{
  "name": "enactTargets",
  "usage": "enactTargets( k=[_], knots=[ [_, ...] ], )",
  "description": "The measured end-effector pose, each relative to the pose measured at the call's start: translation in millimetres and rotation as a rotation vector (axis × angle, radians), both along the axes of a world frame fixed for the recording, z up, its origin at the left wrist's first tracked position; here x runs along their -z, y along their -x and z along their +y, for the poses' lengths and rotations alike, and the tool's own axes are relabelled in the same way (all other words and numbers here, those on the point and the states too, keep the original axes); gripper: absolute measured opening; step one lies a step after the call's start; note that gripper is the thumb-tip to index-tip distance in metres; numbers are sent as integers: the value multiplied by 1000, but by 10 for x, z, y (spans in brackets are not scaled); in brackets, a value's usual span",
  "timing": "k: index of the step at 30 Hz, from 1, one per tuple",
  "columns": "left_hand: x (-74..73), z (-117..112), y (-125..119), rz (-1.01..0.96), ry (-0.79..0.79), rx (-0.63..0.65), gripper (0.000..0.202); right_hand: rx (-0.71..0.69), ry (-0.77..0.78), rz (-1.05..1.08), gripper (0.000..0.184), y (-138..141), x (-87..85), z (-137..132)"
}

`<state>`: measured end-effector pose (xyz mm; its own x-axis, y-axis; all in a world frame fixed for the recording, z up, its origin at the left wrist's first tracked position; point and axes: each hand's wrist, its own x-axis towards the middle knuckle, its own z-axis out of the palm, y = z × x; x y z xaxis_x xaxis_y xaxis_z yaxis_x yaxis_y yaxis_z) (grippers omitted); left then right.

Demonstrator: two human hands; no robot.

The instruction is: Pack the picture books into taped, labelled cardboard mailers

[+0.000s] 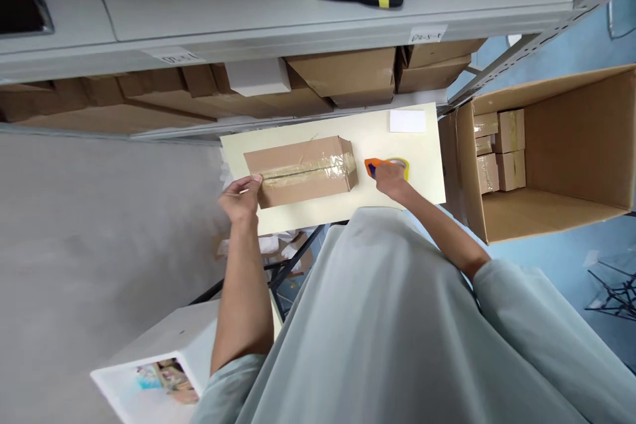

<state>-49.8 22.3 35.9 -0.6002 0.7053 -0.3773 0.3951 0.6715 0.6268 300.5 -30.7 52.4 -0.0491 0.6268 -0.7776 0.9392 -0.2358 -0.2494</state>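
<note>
Left fingers (252, 180) hold the box (303, 171) at one end, right fingers (382, 172) a tape dispenser (373, 162).

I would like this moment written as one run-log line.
left hand: touching end of taped carton | right hand: holding orange tape dispenser | taped carton: lying on cream table | open box: small boxes inside

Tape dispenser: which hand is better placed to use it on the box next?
Likely the right hand: it grips the tape dispenser, just off one end of the box. The left hand is at the box's opposite end, touching its edge.
</note>
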Motion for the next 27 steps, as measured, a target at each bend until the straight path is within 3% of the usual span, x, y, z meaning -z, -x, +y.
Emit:
enactTargets(
  k=[2,5,7,9,13,15,17,22,25,27],
  knots=[
    [0,-48,17,30,-33,38,15,50,-5,-60,31,-34,-99,-194],
    [-58,-125,-74,180,-164,199,40,200,-70,-101,37,-47,-325,-357],
    [-169,-163,-256,243,-312,353,43,307,-139,-96,42,10,-534,-338],
    [-360,-186,-515,148,-474,527,32,351,-235,-73,45,139,-796,-218],
    [-884,-137,-976,-70,-751,823,32,295,-461,10,44,566,-1386,205],
    [-1117,-14,-1055,-92,-861,862,37,213,-582,56,42,802,-1644,476],
    [-1288,198,-1027,-76,-962,819,44,100,-713,90,41,1018,-1859,792],
    [-1521,947,-786,-36,-1067,696,55,-109,-922,32,37,1451,-2235,1688],
    [-1606,1263,-692,-42,-1021,733,59,-153,-907,-81,46,1641,-2315,2147],
    [-1642,1327,-638,-50,-1025,750,56,-167,-866,-150,53,1738,-2305,2368]
  ],
)
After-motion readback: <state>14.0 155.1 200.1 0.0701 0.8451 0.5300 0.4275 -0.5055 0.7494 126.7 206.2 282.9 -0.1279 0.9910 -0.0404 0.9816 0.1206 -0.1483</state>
